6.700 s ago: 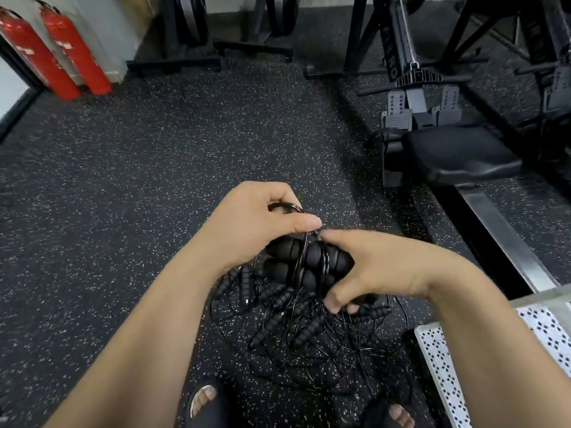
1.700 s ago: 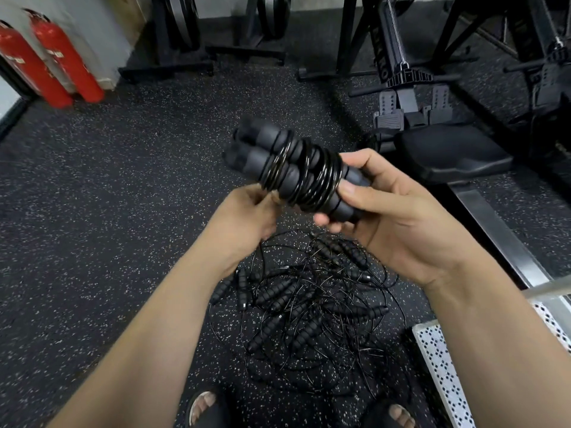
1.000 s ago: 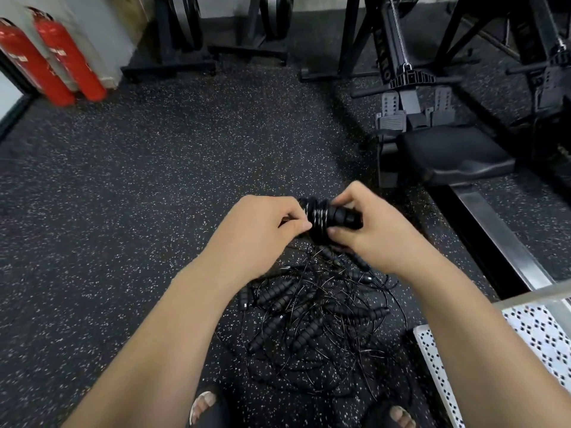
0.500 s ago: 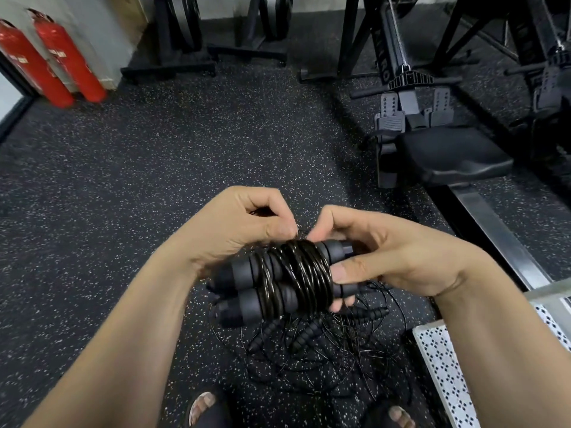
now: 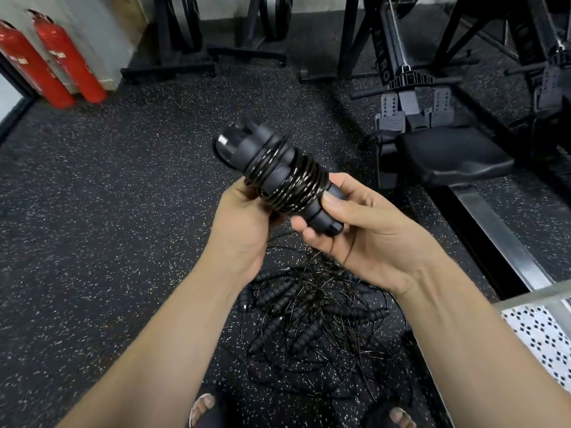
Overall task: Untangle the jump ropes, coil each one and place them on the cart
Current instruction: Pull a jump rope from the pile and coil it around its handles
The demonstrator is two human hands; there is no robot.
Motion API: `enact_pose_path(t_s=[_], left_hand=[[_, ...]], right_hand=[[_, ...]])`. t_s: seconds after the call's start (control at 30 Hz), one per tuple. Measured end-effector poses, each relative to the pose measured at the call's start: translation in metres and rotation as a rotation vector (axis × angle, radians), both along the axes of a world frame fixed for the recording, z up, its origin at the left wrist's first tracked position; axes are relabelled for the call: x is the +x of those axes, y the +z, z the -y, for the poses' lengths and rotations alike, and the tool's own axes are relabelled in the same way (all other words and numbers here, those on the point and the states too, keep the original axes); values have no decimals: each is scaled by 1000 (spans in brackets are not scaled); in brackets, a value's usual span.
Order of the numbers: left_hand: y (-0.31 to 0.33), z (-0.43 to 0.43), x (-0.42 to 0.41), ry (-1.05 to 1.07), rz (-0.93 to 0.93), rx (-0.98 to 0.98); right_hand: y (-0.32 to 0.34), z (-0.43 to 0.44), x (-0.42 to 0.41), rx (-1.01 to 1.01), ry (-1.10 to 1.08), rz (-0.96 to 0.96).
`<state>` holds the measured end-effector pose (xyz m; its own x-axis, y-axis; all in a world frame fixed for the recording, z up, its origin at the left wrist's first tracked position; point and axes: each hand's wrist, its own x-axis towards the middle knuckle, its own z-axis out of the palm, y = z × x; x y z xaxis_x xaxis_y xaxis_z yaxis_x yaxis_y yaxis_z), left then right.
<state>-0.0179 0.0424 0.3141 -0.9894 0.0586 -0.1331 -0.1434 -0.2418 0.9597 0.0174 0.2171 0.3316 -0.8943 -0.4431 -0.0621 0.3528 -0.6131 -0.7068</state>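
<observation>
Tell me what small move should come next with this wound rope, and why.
Probably carry the wound jump rope rightward and down to the cart. Its cord already wraps both handles tightly, the left hand and right hand grip it, and the tangled pile on the floor awaits.

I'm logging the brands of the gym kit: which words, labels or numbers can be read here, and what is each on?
"RO": the end of white lettering running down the black upright post of the rowing machine; the letters above it are too blurred to read.
Pale labels on the two red fire extinguishers: too blurred to read.
Coiled black jump rope: no readable print shows.
</observation>
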Motion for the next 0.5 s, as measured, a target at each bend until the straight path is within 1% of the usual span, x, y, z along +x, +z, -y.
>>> enact_pose_path(t_s=[0.07,0.13,0.2,0.27,0.37,0.4,0.5], left_hand=[[-2,-6,3,70,-31,-31],[-1,-10,6,88,-56,-31],[-2,-13,9,73,-69,-71],[-6,-11,9,26,-50,-160],[-9,-5,8,-143,-30,-517],[-10,-4,9,-178,-24,-573],[-10,-6,10,-181,14,-527]], right_hand=[[-3,6,1,-38,-38,38],[-5,11,1,-6,-71,66],[-1,8,-1,177,-97,55],[3,-4,-3,412,-59,-7],[4,-18,-1,730,123,-146],[2,-20,0,785,136,-169],[-2,-20,3,797,61,-173]])
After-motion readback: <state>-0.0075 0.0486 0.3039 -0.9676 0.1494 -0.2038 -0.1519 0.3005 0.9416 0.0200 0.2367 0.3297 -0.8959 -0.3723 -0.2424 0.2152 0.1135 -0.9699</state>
